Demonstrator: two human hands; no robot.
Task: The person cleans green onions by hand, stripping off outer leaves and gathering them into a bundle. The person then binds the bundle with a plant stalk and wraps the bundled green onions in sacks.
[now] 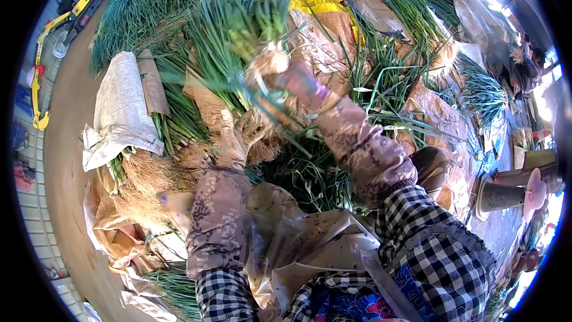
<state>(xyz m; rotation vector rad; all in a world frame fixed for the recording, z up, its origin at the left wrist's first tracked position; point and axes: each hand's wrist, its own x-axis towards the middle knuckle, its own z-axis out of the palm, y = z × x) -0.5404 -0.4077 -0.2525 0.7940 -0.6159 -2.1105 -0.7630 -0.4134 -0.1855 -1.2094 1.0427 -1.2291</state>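
My right hand (304, 83), smeared by motion, is closed on a bunch of green onions (256, 33) near the root end. The pale roots show beside the fingers, and the leaves point up and away from me. My left hand (235, 143) is lower and to the left, its thumb and fingers apart. It is beside brown wrapping paper (205, 98) and a pile of green onions (173, 134) whose stringy roots (143, 179) face me. Dark green loose leaves (310, 173) lie below my hands, in front of my lap.
A white sack (122, 110) covers onions at the left. A yellow bag (319, 0) and brown sacks lie ahead among more green onions (137, 15). A stool-like stand with a pink top (533, 194) is at the right. A yellow toy-like excavator arm (39, 83) stands far left.
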